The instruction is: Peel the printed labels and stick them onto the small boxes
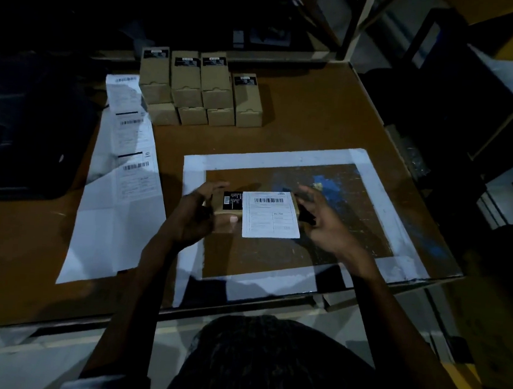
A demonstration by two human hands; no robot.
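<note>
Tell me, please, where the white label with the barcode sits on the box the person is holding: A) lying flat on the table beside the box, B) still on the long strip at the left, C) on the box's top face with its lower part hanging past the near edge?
C: the white label lies on top of the box held by the left hand, its lower part overhanging the near edge.

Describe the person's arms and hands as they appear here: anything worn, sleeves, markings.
Both arms are bare from the forearm to the hand: no gloves on the left hand or the right hand. No watch, ring or wristband can be made out in the dim light. A short pale sleeve shows at the left upper arm at the bottom edge. No markings visible.
</note>
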